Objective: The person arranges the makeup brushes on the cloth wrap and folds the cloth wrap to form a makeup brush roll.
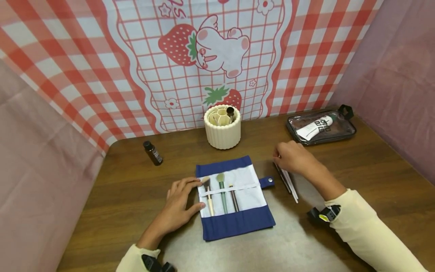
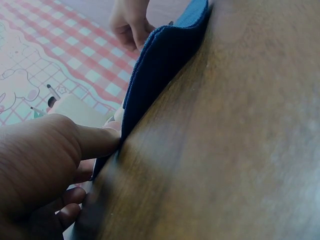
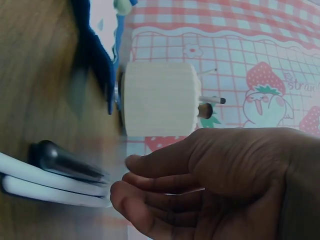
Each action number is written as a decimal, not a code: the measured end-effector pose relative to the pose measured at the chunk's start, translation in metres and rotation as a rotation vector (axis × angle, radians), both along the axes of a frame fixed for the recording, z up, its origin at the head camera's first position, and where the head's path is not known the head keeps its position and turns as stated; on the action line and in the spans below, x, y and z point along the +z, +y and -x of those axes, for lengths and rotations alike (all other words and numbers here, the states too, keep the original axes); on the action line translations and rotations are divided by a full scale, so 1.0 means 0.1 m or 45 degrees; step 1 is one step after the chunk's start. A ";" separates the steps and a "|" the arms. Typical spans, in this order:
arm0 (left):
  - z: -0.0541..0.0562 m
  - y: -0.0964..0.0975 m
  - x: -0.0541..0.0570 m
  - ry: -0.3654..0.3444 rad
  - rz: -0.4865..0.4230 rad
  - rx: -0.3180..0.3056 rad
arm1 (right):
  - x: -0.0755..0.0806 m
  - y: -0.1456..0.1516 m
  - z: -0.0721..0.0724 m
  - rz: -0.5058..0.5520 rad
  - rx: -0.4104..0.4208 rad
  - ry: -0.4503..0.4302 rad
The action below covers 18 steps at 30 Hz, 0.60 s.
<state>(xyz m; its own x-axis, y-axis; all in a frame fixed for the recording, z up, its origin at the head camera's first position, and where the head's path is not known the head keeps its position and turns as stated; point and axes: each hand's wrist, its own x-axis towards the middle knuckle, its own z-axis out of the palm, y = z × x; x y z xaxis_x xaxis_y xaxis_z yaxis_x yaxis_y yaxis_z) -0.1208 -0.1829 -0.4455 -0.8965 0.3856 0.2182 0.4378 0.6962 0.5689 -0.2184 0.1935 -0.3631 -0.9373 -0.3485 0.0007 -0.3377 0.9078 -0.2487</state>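
A navy-and-white fabric brush roll (image 1: 251,223) lies unfolded on the table. Under its white strap sit a fan-shaped brush with a pale handle (image 1: 210,206), a green brush (image 1: 222,194) and a thin dark brush (image 1: 234,198). At the roll's left edge rests my left hand (image 1: 178,206), index finger and thumb spread along the fabric. My right hand (image 1: 291,155) hovers at the far ends of a dark stick-like tool (image 1: 283,177) and two white ones (image 3: 55,185). In the right wrist view its fingers are loosely bent, with thumb and fingertips apart and nothing between them.
Behind the roll stands a ribbed cream brush holder (image 1: 222,134) with a few brushes in it. A small dark bottle (image 1: 153,153) lies at the left. Back right is a clear black-edged pouch (image 1: 334,132) containing a white tube (image 1: 314,128). The roll's snap tab (image 1: 266,182) points right.
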 end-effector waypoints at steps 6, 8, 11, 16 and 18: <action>0.01 0.00 -0.01 0.016 -0.005 -0.008 | -0.07 -0.02 0.02 -0.024 -0.017 -0.039; 0.00 0.00 -0.01 0.017 -0.005 -0.007 | -0.10 -0.03 0.02 -0.018 -0.013 -0.049; 0.00 0.00 -0.01 0.017 -0.008 -0.005 | -0.13 -0.06 0.02 -0.016 -0.004 -0.076; 0.00 0.00 -0.02 0.025 -0.012 -0.009 | -0.19 -0.11 0.02 -0.022 0.020 -0.089; 0.00 0.00 -0.02 0.026 -0.011 -0.011 | -0.20 -0.11 0.02 -0.014 0.025 -0.085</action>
<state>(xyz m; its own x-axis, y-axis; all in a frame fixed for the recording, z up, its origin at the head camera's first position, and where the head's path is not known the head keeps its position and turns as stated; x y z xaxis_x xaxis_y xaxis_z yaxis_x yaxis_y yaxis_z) -0.1205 -0.1827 -0.4475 -0.8883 0.3915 0.2400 0.4557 0.6871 0.5658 -0.2200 0.1822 -0.3834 -0.9281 -0.3665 -0.0655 -0.3385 0.9040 -0.2610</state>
